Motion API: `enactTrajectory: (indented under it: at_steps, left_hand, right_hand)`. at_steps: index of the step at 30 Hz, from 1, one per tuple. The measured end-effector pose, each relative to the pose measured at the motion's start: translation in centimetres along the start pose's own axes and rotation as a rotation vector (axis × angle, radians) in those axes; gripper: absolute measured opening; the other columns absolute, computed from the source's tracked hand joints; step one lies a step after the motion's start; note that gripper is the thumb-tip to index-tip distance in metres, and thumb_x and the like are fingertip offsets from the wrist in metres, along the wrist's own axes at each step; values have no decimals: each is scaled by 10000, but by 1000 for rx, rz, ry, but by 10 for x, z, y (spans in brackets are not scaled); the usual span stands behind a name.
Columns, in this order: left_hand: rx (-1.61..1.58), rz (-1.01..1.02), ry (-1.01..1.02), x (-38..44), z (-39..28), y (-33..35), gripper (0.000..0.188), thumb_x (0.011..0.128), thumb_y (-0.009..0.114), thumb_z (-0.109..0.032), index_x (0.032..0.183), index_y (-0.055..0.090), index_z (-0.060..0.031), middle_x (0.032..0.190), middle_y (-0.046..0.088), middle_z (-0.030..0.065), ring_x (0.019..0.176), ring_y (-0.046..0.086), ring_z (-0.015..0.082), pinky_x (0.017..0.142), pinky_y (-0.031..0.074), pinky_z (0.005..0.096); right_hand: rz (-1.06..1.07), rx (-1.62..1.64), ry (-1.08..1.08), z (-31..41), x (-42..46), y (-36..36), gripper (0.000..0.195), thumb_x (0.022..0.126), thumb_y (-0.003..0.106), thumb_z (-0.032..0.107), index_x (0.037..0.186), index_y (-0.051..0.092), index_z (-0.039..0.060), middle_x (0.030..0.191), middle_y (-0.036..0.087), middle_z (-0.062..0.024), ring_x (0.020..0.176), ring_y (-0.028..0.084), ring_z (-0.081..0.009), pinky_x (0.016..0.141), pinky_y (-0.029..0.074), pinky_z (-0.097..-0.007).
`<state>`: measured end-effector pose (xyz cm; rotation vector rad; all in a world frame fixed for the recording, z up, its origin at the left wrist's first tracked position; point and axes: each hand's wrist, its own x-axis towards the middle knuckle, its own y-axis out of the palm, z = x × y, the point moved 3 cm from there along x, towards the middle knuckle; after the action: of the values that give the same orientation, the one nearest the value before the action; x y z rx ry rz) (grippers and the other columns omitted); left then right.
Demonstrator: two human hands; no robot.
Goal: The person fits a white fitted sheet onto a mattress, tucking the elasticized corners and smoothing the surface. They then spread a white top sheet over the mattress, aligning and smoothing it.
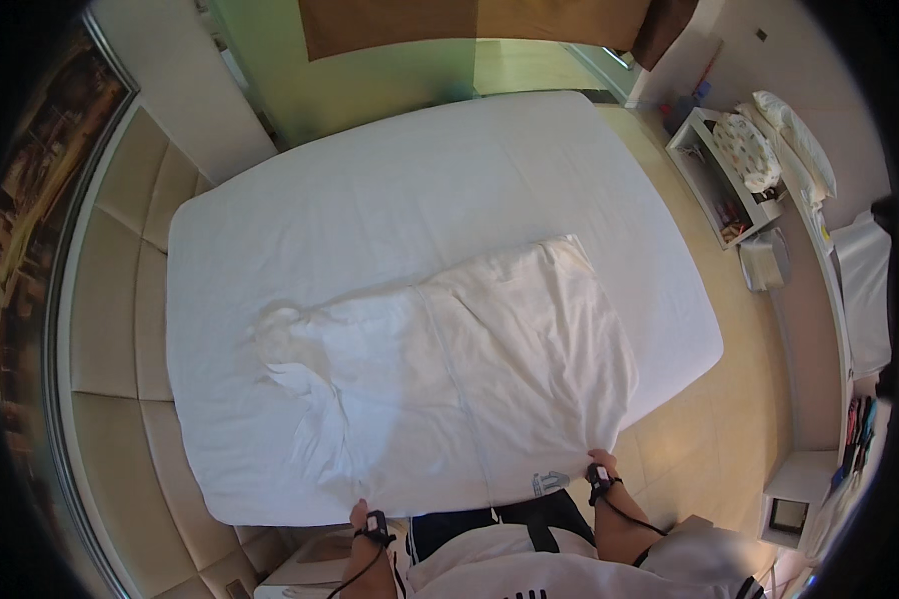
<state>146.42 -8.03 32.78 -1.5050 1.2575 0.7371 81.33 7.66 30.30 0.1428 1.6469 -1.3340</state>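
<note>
A creased white bed cover (524, 337) lies spread over the near side of a mattress (330, 224) in a smooth white fitted sheet. One seam crosses its middle, and a dark printed mark sits close to the near edge. My left hand (359, 514) grips that edge at its left part. At the near right corner, my right hand (601, 458) holds the same cloth, which is drawn fairly taut between the two. Towards the headboard the cover's left end is bunched in loose folds. Both wrists carry a strapped black device with a cable.
A padded beige headboard (105, 322) borders the bed on the left. To the right, a tiled floor strip (749, 352) separates it from a white shelf unit (708, 180), pillows (794, 142) and a waste bin (764, 262). A white bedside table (300, 569) stands by my left arm.
</note>
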Motion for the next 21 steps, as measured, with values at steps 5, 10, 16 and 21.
enactTrajectory:
  at_steps: [5,10,16,21]
  left_hand:
    - [1049,-328,151,42,-70,-4,250,833,483,-220,956,624,-55,1024,595,209,940,596,360,814,482,500]
    - [200,-852,355,-7,-176,8,670,691,730,-234,1241,458,35,1214,483,256,1116,488,392,959,401,476]
    - [-37,-677,906,49,-307,25,975,669,795,-375,1325,289,138,1331,395,310,1252,373,407,1074,291,410]
    - [-248,-494,930,110,-344,23,767,740,689,-156,1328,279,117,1267,470,265,1175,472,361,1017,357,372]
  right_hand:
    - [-264,159,-252,72,13,-70,328,695,692,186,965,636,7,857,677,-137,745,664,-267,643,526,-359]
    - [-114,897,172,119,-16,-88,373,694,675,176,897,603,-129,745,640,-180,702,628,-255,597,494,-344]
    - [-154,477,-72,94,-14,-80,343,674,637,201,781,607,-123,736,641,-181,676,606,-253,607,464,-387]
    - [-369,202,-116,99,-9,-84,322,673,635,207,854,607,-58,795,633,-252,775,621,-372,696,484,-439]
